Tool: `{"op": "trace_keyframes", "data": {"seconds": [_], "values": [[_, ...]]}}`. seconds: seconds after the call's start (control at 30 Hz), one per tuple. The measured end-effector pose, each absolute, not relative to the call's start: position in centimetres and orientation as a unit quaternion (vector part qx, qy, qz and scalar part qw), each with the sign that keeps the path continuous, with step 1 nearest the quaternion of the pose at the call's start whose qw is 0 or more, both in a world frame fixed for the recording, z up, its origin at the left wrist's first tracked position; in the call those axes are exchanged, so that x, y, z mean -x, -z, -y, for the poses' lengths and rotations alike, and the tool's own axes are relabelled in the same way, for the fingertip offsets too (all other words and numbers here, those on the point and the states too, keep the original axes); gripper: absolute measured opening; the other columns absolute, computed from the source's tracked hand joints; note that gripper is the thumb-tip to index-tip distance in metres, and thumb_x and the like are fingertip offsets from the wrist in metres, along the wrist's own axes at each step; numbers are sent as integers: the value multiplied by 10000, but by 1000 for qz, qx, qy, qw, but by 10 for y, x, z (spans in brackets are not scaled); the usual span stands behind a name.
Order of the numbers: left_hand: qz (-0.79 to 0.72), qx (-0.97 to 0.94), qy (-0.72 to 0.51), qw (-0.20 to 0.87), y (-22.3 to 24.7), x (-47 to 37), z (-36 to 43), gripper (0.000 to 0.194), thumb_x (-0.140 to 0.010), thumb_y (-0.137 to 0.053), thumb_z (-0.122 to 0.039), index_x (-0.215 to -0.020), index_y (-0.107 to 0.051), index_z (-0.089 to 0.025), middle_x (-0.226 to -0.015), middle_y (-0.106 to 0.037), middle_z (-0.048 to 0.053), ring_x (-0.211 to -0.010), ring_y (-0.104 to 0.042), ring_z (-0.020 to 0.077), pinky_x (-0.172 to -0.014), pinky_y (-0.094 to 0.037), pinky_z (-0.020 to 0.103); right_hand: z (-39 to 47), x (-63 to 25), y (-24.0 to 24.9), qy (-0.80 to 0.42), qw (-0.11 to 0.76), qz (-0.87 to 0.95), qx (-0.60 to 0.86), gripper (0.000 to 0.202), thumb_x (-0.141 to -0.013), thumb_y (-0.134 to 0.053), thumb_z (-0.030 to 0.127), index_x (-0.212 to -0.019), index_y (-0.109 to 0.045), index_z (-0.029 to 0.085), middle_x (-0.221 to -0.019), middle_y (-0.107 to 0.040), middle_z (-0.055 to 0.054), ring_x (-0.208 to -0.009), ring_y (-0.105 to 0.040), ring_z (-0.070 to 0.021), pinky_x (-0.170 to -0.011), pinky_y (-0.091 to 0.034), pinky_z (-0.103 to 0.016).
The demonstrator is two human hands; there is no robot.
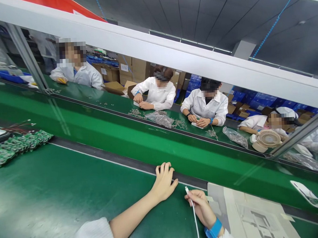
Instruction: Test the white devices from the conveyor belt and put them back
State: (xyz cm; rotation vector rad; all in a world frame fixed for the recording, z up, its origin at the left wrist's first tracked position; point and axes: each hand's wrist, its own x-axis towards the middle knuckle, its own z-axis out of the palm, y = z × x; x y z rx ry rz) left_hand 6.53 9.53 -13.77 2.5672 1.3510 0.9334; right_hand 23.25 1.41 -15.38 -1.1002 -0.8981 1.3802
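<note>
My left hand (164, 182) rests at the far edge of the green table (93, 192), by the dark strip beside the conveyor. Its fingers are apart and bent slightly, and nothing shows in them. To its right, my right hand (201, 205) pinches a white cable (194, 215) just below its plug, which points up and away. The cable runs down out of view at the bottom edge. A blue band (213, 230) circles my right wrist.
Green circuit boards (18, 148) lie in a row at the left. A green conveyor belt (139, 148) crosses beyond the table. Taped sheets (252, 213) lie at the right, near a white panel (308, 195) on the belt. Several people in white sit opposite, behind a metal frame.
</note>
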Motion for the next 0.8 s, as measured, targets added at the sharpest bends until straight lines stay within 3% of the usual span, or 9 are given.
{"op": "trace_keyframes", "data": {"seconds": [0.3,0.47,0.8], "values": [[-431,-843,-311,81,131,-63,-92,220,-704,-468,-176,-923,-481,-189,-1129,-414,92,-1094,-340,274,-919,-259,466,-11,-230,149,-565,546,384,486,202,-693,-698,322,-616,-701,136,-528,-578,-23,-468,-354,-84,-479,-265,-241],[-437,-844,-302,71,131,-62,-90,345,-730,-510,-267,-1061,-459,-185,-1227,-381,115,-1151,-298,305,-951,-218,507,-10,-231,151,-573,536,377,493,198,-705,-692,326,-634,-702,142,-543,-579,-25,-481,-351,-89,-492,-268,-248],[-454,-843,-277,80,131,-60,-88,308,-722,-533,-296,-1003,-474,-182,-1233,-374,108,-1160,-277,300,-965,-206,508,-9,-229,147,-587,523,361,501,249,-647,-722,393,-593,-700,150,-469,-494,-13,-487,-330,-106,-503,-269,-268]]}}
